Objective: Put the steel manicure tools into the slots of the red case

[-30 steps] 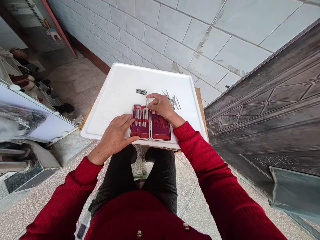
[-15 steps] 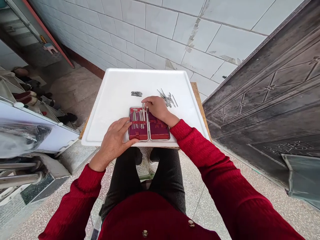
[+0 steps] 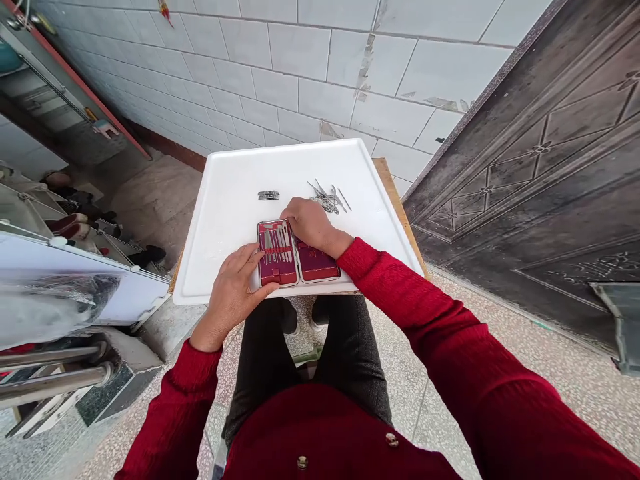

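Head view: a white board (image 3: pixel 225 230) bears our open red case (image 3: pixel 320 274) near its close edge. Our left hand (image 3: pixel 233 287) rests spread against the case; we cannot tell what our right hand (image 3: pixel 311 223) grips. Slim tools (image 3: pixel 275 240) line the case's left half.

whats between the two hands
In the head view, the red case's left half, holding a row of metal tools, lies between the left hand and the right hand.

Through my remote view I make out shiny metal tools (image 3: pixel 277 243), a metal-rimmed case (image 3: pixel 320 273) with smooth lining, a matt foam-like board (image 3: pixel 225 233), and a wooden counter (image 3: pixel 393 190).
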Demonstrator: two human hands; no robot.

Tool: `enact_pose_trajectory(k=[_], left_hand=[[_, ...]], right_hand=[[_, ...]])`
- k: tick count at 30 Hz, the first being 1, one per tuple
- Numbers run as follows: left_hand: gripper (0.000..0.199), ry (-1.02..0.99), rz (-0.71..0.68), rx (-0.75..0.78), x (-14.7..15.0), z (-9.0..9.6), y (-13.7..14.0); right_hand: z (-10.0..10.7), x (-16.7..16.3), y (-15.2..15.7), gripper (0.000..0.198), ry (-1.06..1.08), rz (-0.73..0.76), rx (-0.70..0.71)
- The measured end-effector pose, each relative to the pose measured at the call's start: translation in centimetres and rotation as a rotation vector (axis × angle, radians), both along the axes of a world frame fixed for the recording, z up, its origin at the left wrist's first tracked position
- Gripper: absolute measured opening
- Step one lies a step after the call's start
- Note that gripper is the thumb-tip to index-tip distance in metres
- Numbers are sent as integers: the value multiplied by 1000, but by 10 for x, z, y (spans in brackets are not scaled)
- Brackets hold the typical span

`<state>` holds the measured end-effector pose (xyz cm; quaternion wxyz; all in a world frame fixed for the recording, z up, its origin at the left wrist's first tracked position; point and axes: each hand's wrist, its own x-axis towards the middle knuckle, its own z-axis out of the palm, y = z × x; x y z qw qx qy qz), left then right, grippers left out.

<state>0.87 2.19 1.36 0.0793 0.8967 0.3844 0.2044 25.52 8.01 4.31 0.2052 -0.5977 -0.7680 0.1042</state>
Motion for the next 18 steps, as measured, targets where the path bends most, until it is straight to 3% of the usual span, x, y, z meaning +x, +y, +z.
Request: enact_pose_trajectory(k=[9, 18], left_hand=[[65, 0, -11, 30, -1, -3, 2], [64, -9, 0, 41, -2, -7, 2]], right_hand=[[11, -2, -10, 31, -205, 31, -7], [3, 3, -2, 36, -26, -124, 54]])
